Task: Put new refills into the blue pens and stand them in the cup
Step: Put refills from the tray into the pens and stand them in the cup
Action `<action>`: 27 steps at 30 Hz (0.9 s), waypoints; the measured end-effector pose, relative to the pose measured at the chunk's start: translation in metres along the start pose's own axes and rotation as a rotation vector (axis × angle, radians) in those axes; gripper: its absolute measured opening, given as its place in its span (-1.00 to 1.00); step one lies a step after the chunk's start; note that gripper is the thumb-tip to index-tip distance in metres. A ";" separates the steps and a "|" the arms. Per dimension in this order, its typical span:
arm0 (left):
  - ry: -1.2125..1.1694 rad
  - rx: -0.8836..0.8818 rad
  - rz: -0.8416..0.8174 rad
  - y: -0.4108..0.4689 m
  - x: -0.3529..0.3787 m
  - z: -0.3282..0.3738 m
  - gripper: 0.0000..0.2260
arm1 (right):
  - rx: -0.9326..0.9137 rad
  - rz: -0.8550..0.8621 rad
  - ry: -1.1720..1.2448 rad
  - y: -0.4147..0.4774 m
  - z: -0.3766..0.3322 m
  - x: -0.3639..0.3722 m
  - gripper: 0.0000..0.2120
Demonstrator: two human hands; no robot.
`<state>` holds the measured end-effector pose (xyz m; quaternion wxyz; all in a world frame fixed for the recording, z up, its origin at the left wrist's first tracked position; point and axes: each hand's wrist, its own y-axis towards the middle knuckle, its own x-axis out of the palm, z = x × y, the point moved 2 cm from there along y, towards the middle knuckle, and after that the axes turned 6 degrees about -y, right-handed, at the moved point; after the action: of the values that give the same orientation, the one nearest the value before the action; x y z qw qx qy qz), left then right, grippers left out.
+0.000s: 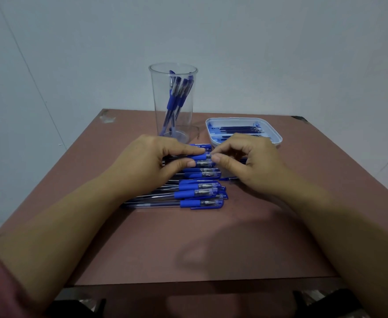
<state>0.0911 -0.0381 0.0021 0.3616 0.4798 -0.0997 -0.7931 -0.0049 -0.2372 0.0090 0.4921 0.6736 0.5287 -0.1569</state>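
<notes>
Several blue pens with clear barrels lie side by side in a row on the brown table. My left hand grips one pen by its blue rubber grip, above the far end of the row. My right hand pinches that pen's metal tip between thumb and forefinger. A tall clear cup stands behind my left hand with several blue pens upright in it. A white tray behind my right hand holds dark blue refills.
A blue pen cap or small part lies on the table just below my right hand. The pale wall rises right behind the table's far edge. Dark objects sit below the table's near edge.
</notes>
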 end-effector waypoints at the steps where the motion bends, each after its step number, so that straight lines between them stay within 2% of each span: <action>1: 0.002 -0.004 -0.007 0.000 0.000 0.000 -0.74 | 0.010 -0.005 0.003 0.000 0.000 0.000 -0.93; 6: -0.013 -0.010 -0.008 0.000 0.000 0.003 -0.70 | 0.088 -0.009 0.095 -0.002 -0.004 -0.003 -0.76; 11: -0.005 -0.015 -0.017 0.000 0.001 0.000 -0.73 | 0.061 -0.020 0.019 0.000 -0.001 0.000 -0.96; 14: 0.004 -0.013 -0.017 0.000 0.001 -0.001 -0.73 | 0.122 -0.028 0.136 -0.002 -0.004 -0.001 -0.84; 16: 0.008 -0.012 -0.011 0.000 0.001 0.000 -0.73 | 0.132 -0.045 0.099 -0.001 -0.004 -0.001 -0.77; 18: 0.007 -0.017 -0.015 0.000 0.001 -0.001 -0.74 | 0.120 -0.060 0.014 0.000 -0.002 0.000 -0.82; 20: 0.022 -0.025 -0.014 0.000 0.001 -0.001 -0.73 | 0.122 -0.054 0.025 0.000 -0.001 0.000 -0.96; 24: 0.029 -0.046 0.013 0.000 -0.001 0.000 -0.73 | 0.141 -0.009 0.044 0.001 0.001 -0.004 -0.81; 27: 0.027 -0.058 0.019 0.000 -0.004 0.003 -0.69 | 0.186 -0.034 -0.061 0.000 0.010 -0.012 -0.71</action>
<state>0.0899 -0.0357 0.0067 0.3841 0.4791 -0.0764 -0.7856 -0.0068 -0.2519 0.0127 0.4405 0.7023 0.5079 -0.2339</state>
